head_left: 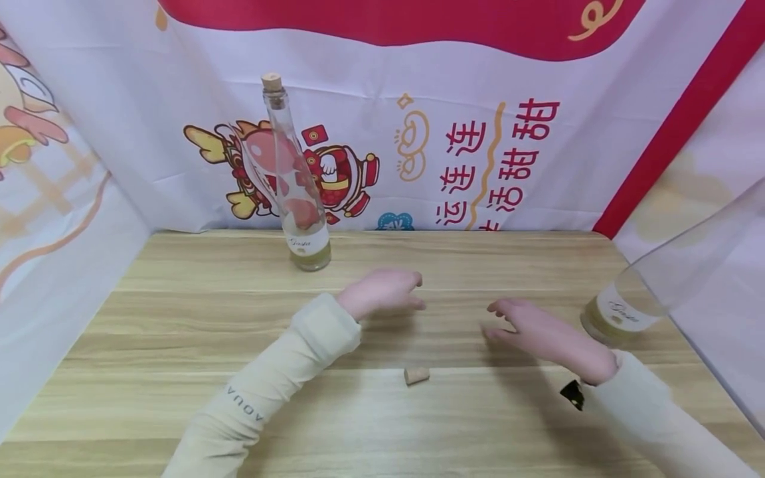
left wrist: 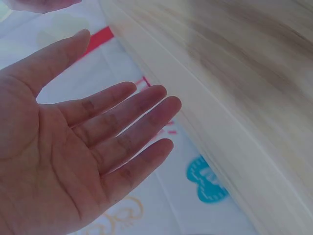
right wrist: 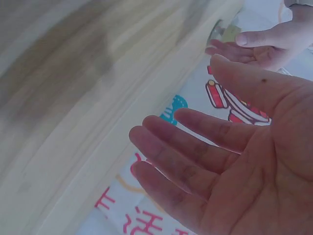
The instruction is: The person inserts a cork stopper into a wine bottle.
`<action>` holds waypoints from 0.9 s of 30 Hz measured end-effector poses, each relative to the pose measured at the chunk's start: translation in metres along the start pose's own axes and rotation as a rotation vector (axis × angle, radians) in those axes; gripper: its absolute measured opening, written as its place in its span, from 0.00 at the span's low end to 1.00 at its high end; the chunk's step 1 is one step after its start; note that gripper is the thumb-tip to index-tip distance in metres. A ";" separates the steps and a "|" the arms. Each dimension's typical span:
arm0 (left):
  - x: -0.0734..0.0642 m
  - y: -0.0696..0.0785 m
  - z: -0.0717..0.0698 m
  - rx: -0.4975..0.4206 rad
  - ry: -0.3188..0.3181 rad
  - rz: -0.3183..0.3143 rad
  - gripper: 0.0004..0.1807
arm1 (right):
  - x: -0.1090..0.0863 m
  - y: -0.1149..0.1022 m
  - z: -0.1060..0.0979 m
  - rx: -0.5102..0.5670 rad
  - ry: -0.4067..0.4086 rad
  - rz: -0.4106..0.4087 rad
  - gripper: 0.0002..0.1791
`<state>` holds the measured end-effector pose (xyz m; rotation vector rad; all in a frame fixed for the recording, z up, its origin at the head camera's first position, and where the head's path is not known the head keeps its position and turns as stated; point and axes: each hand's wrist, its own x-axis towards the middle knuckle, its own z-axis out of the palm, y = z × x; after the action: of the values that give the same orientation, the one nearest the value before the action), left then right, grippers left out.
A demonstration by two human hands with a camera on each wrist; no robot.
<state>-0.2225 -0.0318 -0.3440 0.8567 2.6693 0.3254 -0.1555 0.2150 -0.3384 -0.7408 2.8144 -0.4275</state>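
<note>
My left hand point(head_left: 380, 292) hovers above the table's middle, fingers relaxed and holding nothing; the left wrist view shows its palm point(left wrist: 54, 161) with the fingers spread. Across from it, my right hand point(head_left: 540, 332) is likewise relaxed, with nothing in its palm point(right wrist: 264, 171). On the wood between and in front of them lies a small cork point(head_left: 416, 376). A corked clear glass bottle point(head_left: 307, 222) stands upright at the back left, beyond the left hand. Right of the right hand is a second clear bottle point(head_left: 627, 309), its top cut off by the frame edge.
Both bottles hold a little yellowish liquid at the bottom. The wooden table point(head_left: 239, 411) ends at a white printed cloth point(head_left: 370, 79) hanging along the back. More cloth hangs at both sides. A small black object point(head_left: 572, 395) shows at the right cuff.
</note>
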 end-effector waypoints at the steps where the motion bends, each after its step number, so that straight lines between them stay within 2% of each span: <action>1: 0.003 0.005 0.000 0.008 -0.004 0.008 0.24 | -0.005 0.002 -0.001 0.002 0.001 0.011 0.23; 6: 0.019 0.033 0.001 0.047 -0.012 0.061 0.24 | -0.028 0.009 -0.012 -0.006 0.056 0.073 0.27; 15: 0.039 0.079 0.001 0.056 -0.018 0.159 0.21 | -0.063 0.022 -0.041 -0.075 0.208 0.114 0.27; 18: 0.049 0.089 0.004 0.035 -0.010 0.177 0.20 | -0.072 0.026 -0.048 -0.103 0.303 0.109 0.26; 22: 0.062 0.103 0.004 -0.024 0.005 0.199 0.20 | -0.084 0.031 -0.060 -0.062 0.452 0.130 0.23; 27: 0.078 0.120 0.005 -0.093 0.061 0.219 0.19 | -0.095 0.032 -0.079 0.013 0.708 0.276 0.22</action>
<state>-0.2176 0.1107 -0.3291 1.1290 2.5948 0.5301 -0.1092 0.3080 -0.2633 -0.1969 3.4834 -0.7817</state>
